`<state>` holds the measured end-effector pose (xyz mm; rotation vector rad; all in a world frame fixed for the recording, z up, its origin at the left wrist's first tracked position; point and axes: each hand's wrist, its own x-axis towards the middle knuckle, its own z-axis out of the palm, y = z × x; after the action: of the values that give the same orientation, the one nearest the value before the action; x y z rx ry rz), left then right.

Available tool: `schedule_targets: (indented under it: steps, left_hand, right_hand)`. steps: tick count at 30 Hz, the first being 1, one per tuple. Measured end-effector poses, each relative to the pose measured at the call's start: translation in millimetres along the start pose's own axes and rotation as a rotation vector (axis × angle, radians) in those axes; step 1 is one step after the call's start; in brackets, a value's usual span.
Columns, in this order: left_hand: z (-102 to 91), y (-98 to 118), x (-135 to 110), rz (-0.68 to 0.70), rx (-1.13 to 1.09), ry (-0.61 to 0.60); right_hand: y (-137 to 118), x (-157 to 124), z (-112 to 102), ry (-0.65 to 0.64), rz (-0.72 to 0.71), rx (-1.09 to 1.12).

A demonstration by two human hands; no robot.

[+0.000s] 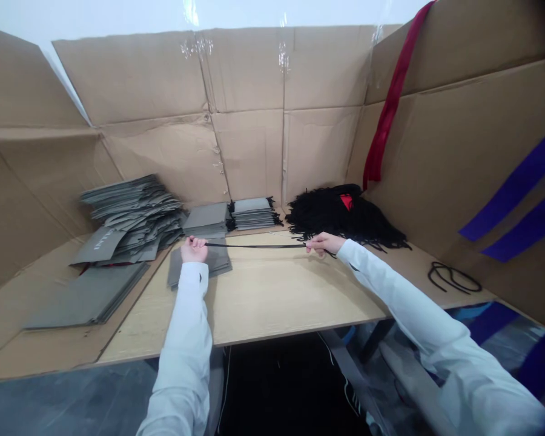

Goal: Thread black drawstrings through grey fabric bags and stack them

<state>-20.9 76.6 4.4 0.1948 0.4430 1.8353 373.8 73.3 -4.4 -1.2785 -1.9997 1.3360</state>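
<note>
A thin black cord is stretched taut and level above the table, with one end in each hand. My left hand is closed on its left end, over a small stack of flat grey pieces. At the other end my right hand pinches the cord between thumb and fingers, just in front of a heap of black cords. A short tail of cord hangs below the right fingers. Behind my left hand lie flat grey pieces and a stack of corded grey pieces.
On the left rise a tall, uneven pile of grey pieces and a lower flat stack. A loose looped cord rests on the wooden table at right. Cardboard walls enclose the back and sides; a red strip hangs right.
</note>
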Motion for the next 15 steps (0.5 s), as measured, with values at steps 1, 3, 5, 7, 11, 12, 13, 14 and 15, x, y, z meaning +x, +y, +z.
schedule_targets:
  steps: [1, 3, 5, 7, 11, 12, 13, 14, 15]
  left_hand:
    - [1.0, -1, -2, 0.0, 0.003, -0.026]
    - [2.4, -2, -6, 0.004, -0.007, -0.09]
    - [2.5, -3, -9, 0.017, -0.026, -0.141]
    - [1.7, -4, -9, 0.032, -0.038, -0.162]
    - [-0.6, -9, -5, 0.02, 0.008, -0.133]
    - [-1.0, -11, -4, 0.006, 0.04, -0.106]
    - [-1.4, -14, -3, -0.008, 0.079, -0.075]
    - [-1.6, -16, -2, -0.021, 0.12, -0.044]
    - [-1.8, -18, -1, -0.033, 0.159, -0.022]
  right_hand:
    - [4, 0, 1, -0.003, 0.009, 0.025]
    - [12, 3, 3, 0.026, 0.022, 0.02]
    - [20, 6, 4, 0.057, 0.036, -0.021]
    - [29, 10, 5, 0.067, 0.063, -0.056]
    - [39, 14, 7, 0.12, 0.06, -0.089]
    - [39, 15, 7, 0.139, 0.046, -0.104]
    - [38, 16, 7, 0.153, 0.032, -0.127]
    - [36, 17, 7, 0.161, 0.022, -0.154]
    - [34, 17, 7, 0.161, 0.014, -0.18]
